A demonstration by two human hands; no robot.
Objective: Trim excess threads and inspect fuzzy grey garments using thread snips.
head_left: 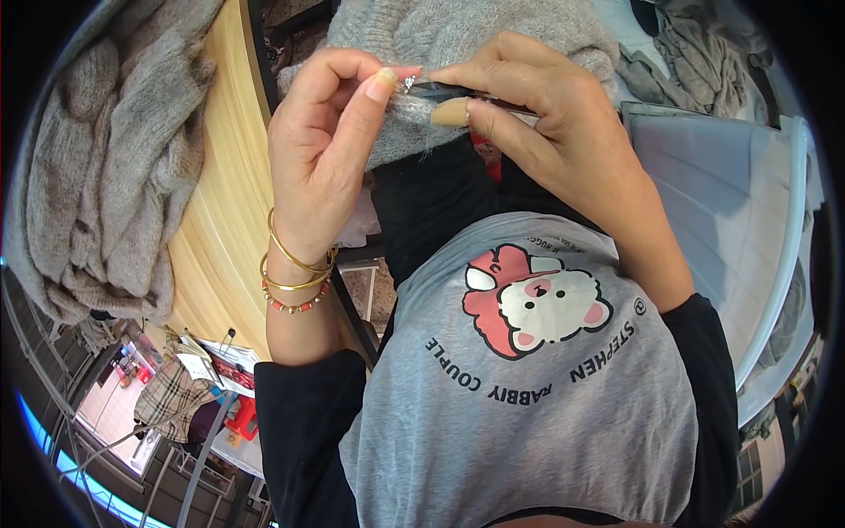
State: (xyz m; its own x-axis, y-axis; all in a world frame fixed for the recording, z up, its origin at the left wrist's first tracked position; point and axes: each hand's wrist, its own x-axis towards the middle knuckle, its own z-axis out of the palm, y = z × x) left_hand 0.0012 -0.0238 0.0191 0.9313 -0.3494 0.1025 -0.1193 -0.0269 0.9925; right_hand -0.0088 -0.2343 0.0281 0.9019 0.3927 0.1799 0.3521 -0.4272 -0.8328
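Note:
A fuzzy grey knitted garment (396,145) lies over my lap at the top of the view. My left hand (321,132) pinches a small part of it between thumb and forefinger, where a tiny silvery bit (409,84) shows. Close beside that bit, my right hand (550,114) is closed around a slim dark pointed tool that looks like thread snips (437,91). Its tip points left, toward my left fingertips. A tan cover (451,112) sits on my right thumb. My palm and fingers hide much of the tool.
At left, a pale wooden tabletop (224,176) bears a heap of grey-brown knitwear (114,176). A translucent plastic bin (717,176) stands close on the right, with more grey knitwear (704,62) beyond it. Papers and a red box (242,418) are at lower left.

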